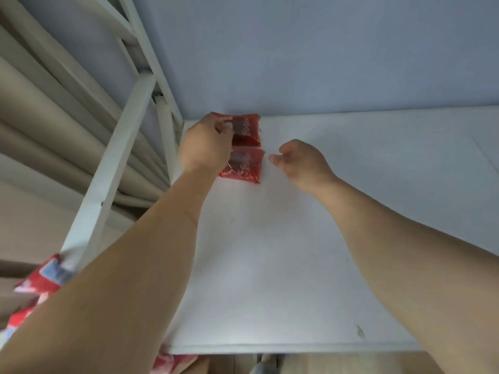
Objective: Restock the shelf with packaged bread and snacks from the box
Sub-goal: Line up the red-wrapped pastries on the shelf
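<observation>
Two red snack packets lie on the white shelf board (297,238) near its back left corner. The rear packet (247,129) sits against the wall, and the front packet (244,166) lies just before it. My left hand (206,145) rests over the left edges of both, its fingers pinching the rear packet's top left part. My right hand (302,161) hovers just right of the front packet, fingers loosely curled, holding nothing and not touching it.
The white metal shelf frame (113,168) stands at the left, with beige curtains (40,125) behind it. More red packets (40,282) show low at the left, below the shelf's front edge. A blue-grey wall (324,49) backs the shelf.
</observation>
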